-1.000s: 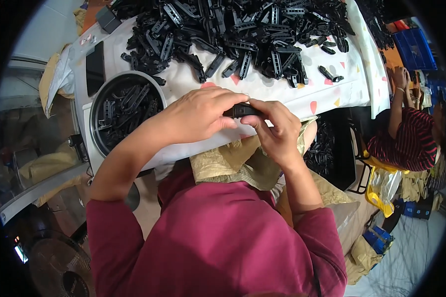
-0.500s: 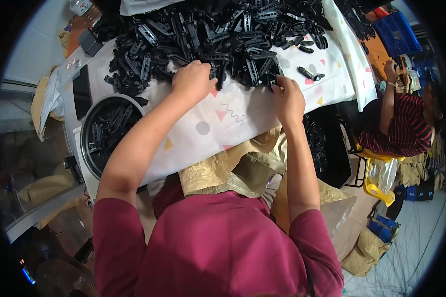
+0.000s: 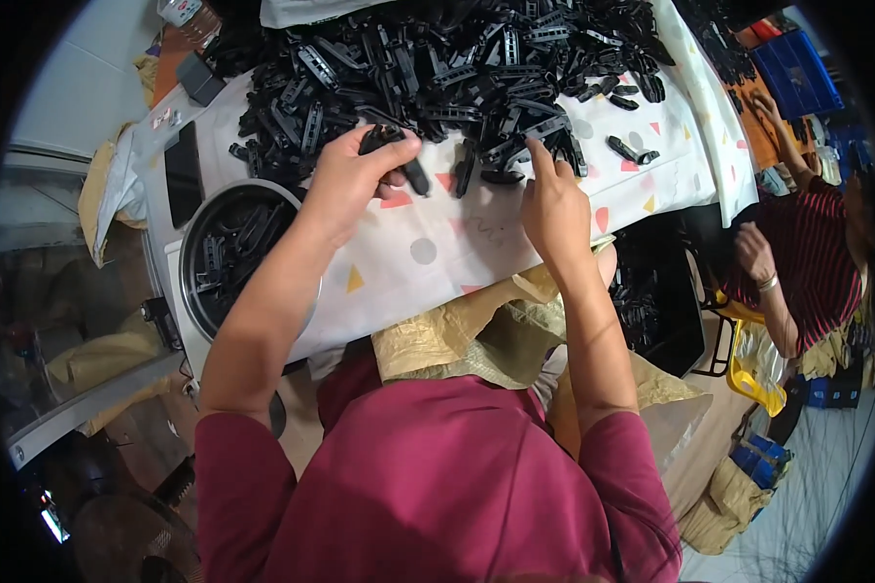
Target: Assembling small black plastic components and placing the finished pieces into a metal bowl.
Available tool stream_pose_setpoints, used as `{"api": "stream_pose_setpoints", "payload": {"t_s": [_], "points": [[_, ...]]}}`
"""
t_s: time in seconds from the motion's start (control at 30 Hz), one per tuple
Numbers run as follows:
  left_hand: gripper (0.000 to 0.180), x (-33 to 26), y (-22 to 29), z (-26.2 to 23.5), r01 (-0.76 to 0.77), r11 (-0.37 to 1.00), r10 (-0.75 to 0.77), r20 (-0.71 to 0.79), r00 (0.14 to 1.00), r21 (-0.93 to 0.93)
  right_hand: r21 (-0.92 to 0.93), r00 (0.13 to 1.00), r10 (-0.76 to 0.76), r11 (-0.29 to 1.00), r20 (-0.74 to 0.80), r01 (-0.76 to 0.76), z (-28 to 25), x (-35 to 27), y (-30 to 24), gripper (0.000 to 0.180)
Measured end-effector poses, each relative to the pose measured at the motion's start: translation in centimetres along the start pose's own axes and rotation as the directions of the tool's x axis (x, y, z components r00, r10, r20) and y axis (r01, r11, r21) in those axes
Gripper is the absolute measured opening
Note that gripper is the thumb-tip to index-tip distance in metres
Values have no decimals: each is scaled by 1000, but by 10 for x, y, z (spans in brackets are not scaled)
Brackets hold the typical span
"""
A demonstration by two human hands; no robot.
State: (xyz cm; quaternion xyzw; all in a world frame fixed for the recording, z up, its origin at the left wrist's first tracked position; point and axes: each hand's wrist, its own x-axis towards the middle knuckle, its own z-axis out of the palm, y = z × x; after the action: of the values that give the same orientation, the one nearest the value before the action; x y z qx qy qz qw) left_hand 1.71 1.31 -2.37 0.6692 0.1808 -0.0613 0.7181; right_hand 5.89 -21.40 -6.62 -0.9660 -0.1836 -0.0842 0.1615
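A large heap of black ribbed plastic pieces (image 3: 447,73) covers the far part of the patterned tablecloth (image 3: 408,291). Just in front of its near edge, my left hand (image 3: 355,180) is closed around a few black plastic pieces (image 3: 415,175), one jutting out below the fingers. My right hand (image 3: 559,209) is at the heap's near right edge, index finger stretched forward and nothing visible in its grasp. Between the hands lie a narrow upright black piece (image 3: 466,167) and a short flat one (image 3: 502,177).
A round metal bowl (image 3: 192,282) with black pieces stands at left, beside a dark flat device (image 3: 183,170). A black bin (image 3: 685,311) with more pieces is below the table's right edge. A person in a striped shirt (image 3: 807,253) works at right, near a blue crate (image 3: 797,73).
My left hand has drawn back from the heap and now shows black pieces in it. My right hand has shifted slightly nearer. More loose pieces lie at the heap's near edge.
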Motion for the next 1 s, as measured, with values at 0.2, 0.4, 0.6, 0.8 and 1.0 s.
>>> {"api": "stream_pose_setpoints", "payload": {"t_s": [0.2,0.4,0.6,0.8,1.0], "points": [[17,-19,-6,24,-87,933,78,-39,996,-349,993,992,73,-72,100,-95,-40,-22,-74,16],[27,-49,-1,43,-437,809,454,-55,889,-394,985,975,141,1,-171,172,-30,-36,-89,14],[42,-49,-6,36,-602,706,656,24,755,-373,952,968,185,-221,-172,211,-30,-35,-95,14],[35,-53,-6,35,-643,626,735,58,675,-441,952,941,178,-51,-289,302,-27,-42,-94,12],[32,-56,-5,29,-682,658,728,40,684,-320,914,956,112,341,-271,219,-43,-38,-89,36]]}}
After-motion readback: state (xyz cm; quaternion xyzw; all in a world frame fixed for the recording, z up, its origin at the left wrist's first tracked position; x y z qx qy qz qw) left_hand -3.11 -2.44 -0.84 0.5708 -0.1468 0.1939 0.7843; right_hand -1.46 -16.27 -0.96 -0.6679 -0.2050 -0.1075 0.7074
